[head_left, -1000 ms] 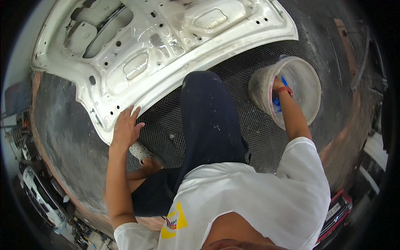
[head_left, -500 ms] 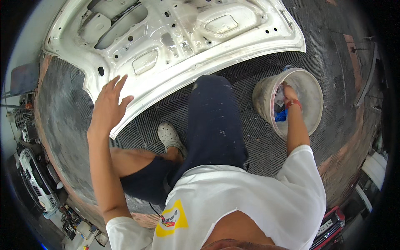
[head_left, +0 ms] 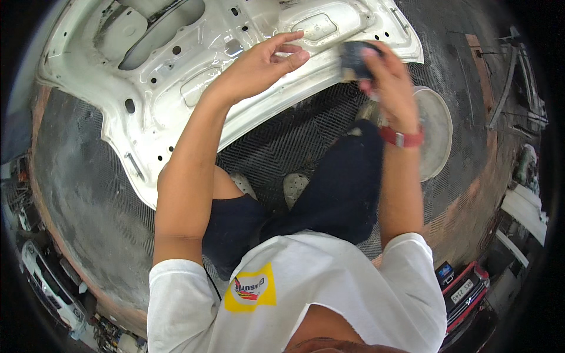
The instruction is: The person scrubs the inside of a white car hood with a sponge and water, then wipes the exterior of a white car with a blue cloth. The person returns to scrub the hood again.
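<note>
Above the edge of a white car body panel (head_left: 247, 115), my right hand (head_left: 392, 94) grips a dark grey pad (head_left: 355, 60). Motion smears the pad and fingers, so its exact kind is unclear; a paler strip shows along its lower side. My left hand (head_left: 253, 70) hovers over the panel with fingers apart and nothing in them, pointing toward the pad. The panel's inner side faces up, wet-looking, with holes and recesses. Partly behind my right wrist stands a pale plastic bucket (head_left: 435, 126).
Dark ribbed matting (head_left: 276, 141) covers the floor beneath my shoes and the panel. A white car front (head_left: 50, 285) shows at the lower left. At the lower right is a red car part with a plate (head_left: 465, 291); white parts (head_left: 518, 209) lie along the right side.
My right hand has come out of the bucket and moved up and left to the panel, now holding the dark pad. My left hand has moved right over the panel. My knees have shifted.
</note>
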Action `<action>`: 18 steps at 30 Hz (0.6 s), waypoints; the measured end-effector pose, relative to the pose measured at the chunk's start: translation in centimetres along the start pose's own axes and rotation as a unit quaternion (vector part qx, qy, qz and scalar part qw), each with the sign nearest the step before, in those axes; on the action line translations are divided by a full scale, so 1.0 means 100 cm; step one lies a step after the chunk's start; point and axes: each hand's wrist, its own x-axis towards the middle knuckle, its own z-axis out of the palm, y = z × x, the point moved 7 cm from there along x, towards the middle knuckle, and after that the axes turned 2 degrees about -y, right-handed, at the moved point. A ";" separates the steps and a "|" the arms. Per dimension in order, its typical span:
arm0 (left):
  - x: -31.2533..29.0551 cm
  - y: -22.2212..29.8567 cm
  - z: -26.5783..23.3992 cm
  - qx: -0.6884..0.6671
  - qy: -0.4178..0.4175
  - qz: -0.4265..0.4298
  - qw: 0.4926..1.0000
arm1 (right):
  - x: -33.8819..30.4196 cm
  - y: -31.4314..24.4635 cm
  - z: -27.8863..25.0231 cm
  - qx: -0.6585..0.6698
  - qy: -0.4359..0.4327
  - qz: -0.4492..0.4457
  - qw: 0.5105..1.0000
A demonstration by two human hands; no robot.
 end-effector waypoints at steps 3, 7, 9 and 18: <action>0.016 -0.014 0.000 -0.084 -0.008 -0.001 0.996 | 0.037 0.021 0.079 0.121 -0.009 -0.032 0.992; 0.020 -0.037 -0.008 0.188 0.034 0.017 0.981 | 0.027 0.062 0.146 0.218 0.045 0.022 0.975; 0.001 -0.040 0.019 0.328 -0.040 0.057 0.942 | 0.024 0.091 0.165 0.352 0.020 0.059 0.934; -0.048 -0.099 -0.036 0.518 -0.125 -0.115 0.839 | 0.101 0.093 0.028 -0.284 0.220 -0.120 0.926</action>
